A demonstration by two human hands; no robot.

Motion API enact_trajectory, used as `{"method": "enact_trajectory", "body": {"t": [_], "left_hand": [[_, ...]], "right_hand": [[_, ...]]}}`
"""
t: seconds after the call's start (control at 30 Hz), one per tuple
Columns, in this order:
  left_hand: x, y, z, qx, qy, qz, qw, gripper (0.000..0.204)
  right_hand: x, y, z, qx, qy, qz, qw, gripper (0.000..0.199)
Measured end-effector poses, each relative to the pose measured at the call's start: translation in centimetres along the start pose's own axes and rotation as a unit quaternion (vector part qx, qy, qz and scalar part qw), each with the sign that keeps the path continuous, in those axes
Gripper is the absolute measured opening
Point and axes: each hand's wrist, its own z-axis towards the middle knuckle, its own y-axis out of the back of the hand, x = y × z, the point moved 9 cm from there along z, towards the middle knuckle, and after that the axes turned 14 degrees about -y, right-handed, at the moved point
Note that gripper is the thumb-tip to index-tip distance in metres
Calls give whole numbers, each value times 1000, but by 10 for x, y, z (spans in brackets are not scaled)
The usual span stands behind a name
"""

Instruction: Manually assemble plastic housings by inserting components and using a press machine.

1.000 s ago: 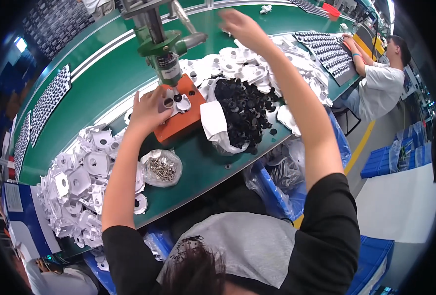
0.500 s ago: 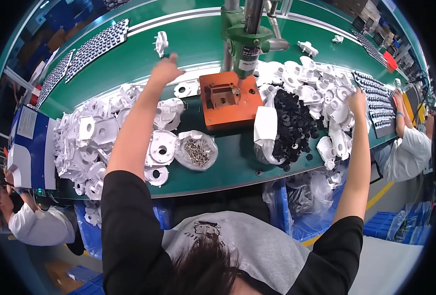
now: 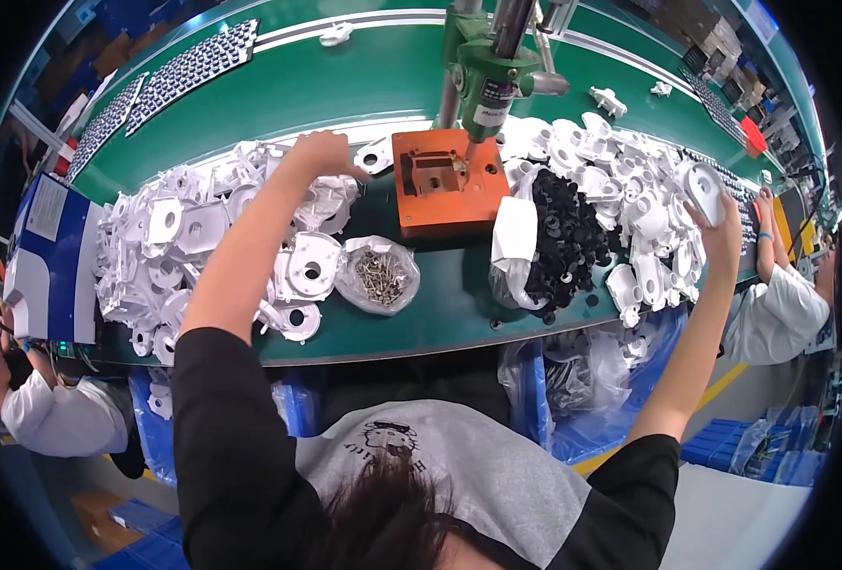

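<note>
My right hand [image 3: 722, 224] grips a white plastic housing [image 3: 705, 193] with a round opening, held up at the right edge of a heap of similar white housings [image 3: 651, 214]. At the far edge of the left heap of flat white plastic covers [image 3: 193, 231], my left hand [image 3: 324, 154] hovers with its thumb apart from bent fingers, nothing visible in them. Just right of that thumb lies a white cover with a round hole [image 3: 374, 156]. An orange fixture block [image 3: 440, 217] with a recessed pocket sits in the middle, under a green press head [image 3: 490, 90].
A clear bag of screws [image 3: 379, 277] and a pile of black plastic pieces [image 3: 565, 242] lie in front. Several white parts, one a loose housing [image 3: 336, 35], rest on the green conveyor [image 3: 373, 71] behind. A blue-and-white machine [image 3: 58, 256] stands left; co-workers are at both sides.
My left hand has drawn back from the conveyor toward the left heap. The white housing near it has travelled farther away. My right hand has lifted a white housing from the right heap.
</note>
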Motion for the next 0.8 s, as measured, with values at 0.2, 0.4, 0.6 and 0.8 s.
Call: {"method": "enact_trajectory", "body": {"t": [0.2,0.4,0.6,0.8], "left_hand": [[-25,-13,-47,19,-19,-4,1000,58],[-16,24,-69,-150,30,-167,974,71],[-91,80,-127,-453,-221,-569,650,87],[-165,68,-162,-531,-333,-447,638,99]], "right_hand": [[-22,-84,-73,54,-96,171,979,44],[-22,-233,-136,345,-120,336,868,56],[-29,-322,-181,311,-93,295,899,36],[-23,-375,-225,401,-84,260,874,65]]}}
